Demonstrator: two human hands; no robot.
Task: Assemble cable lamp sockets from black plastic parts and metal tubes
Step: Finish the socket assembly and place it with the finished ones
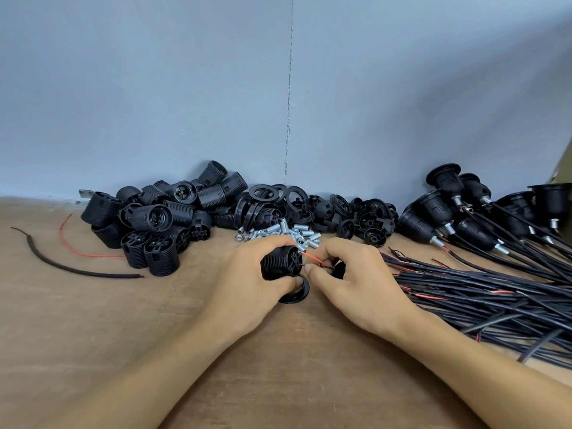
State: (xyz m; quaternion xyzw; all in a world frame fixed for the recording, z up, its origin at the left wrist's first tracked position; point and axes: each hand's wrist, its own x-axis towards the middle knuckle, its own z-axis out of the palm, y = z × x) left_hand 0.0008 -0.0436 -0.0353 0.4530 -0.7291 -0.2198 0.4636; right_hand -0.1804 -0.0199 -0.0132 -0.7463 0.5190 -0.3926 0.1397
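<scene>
Well, from the camera on the person's head I look down at a brown wooden table (93, 335). The left hand (247, 283) has its fingers curled round a black ribbed plastic socket body (277, 265). It is held just above the middle of the table, with its back end turned to the right. The right hand (356, 283) is just beside it. Its thumb and first finger pinch a thin dark wire (323, 267), with a thin red wire (312, 258) next to it, and both reach to the back of the socket body. Something small and black sits under the right fingers, but I cannot tell what it is. A flat black plastic ring (298, 295) lies just below the socket body. Behind the hands is a little heap of short shiny metal tubes (291, 232), and further back a pile of loose black plastic parts (161, 218). To the right lie long black cables (479, 292) and finished sockets (458, 212). I think the socket body is light and hard. Its ridges should stop it slipping, so holding it round the middle looks right. The wires look thin and bendy, and their tips could bend, so I would pinch them close to the tips and push gently.
</scene>
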